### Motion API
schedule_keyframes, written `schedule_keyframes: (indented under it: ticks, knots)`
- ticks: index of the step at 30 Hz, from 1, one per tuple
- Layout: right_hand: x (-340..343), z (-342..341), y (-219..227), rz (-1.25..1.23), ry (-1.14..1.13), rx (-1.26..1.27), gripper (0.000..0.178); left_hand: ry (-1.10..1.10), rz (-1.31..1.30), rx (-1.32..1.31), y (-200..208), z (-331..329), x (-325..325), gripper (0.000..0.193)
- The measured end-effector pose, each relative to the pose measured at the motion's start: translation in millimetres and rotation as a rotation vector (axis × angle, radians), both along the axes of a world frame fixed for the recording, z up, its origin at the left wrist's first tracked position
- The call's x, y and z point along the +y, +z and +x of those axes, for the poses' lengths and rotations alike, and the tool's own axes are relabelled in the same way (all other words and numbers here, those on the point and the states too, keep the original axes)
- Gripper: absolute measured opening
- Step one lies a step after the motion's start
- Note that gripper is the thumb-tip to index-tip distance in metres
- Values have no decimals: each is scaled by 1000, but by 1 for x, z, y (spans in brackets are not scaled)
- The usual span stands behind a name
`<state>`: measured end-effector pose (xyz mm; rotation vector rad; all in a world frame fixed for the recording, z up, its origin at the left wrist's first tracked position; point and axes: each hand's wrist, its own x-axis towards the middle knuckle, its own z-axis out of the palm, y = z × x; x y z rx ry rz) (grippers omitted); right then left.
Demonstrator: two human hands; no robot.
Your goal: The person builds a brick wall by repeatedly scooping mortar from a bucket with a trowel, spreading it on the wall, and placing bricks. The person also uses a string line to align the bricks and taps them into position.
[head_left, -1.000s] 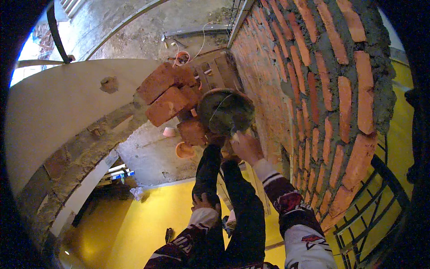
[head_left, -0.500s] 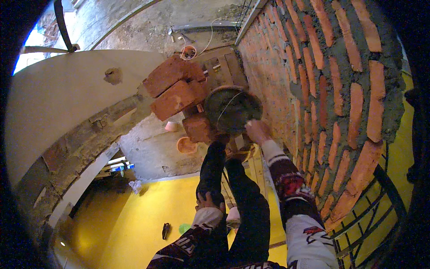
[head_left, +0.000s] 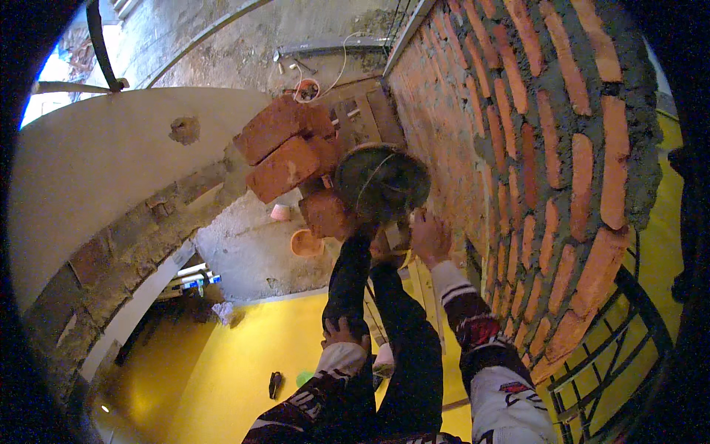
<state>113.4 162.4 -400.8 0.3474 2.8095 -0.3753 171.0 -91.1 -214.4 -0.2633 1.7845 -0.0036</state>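
Bowl (head_left: 382, 181) sits between bricks (head_left: 285, 170) and wall (head_left: 549, 140); right hand (head_left: 430, 238) beside it, grip unclear; left hand (head_left: 344, 333), grip apart, on knee (head_left: 345, 305).

Bricks (head_left: 285, 169) are stacked just left of the pan (head_left: 392, 183) mid-frame, and the right side's mostly filled by brick wall (head_left: 580, 185).

Very bright, nearly white, at the top left. Dimmer in the middle, dark in the round tub (head_left: 388, 185). Shiny on the yellow floor (head_left: 222, 359). Bent and black around the rim.
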Motion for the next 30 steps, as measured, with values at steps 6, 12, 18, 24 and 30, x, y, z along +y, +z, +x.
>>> schedule_keyframes:
  ticks: [6,12,18,24,30]
  knots:
    - [4,-49,57,-288,-193,-549,33,-46,18,65,-3,5,-3,82]
    - [53,-47,84,-236,-363,-565,34,-44,-7,57,-3,6,-3,82]
    - [25,-73,-3,-288,-184,-597,39,-20,-18,38,0,3,-1,80]
    - [0,-56,-45,-501,-307,-581,42,-32,39,73,1,5,-5,77]
    - [9,-38,-29,-673,-342,-351,39,-38,8,63,3,0,-3,76]
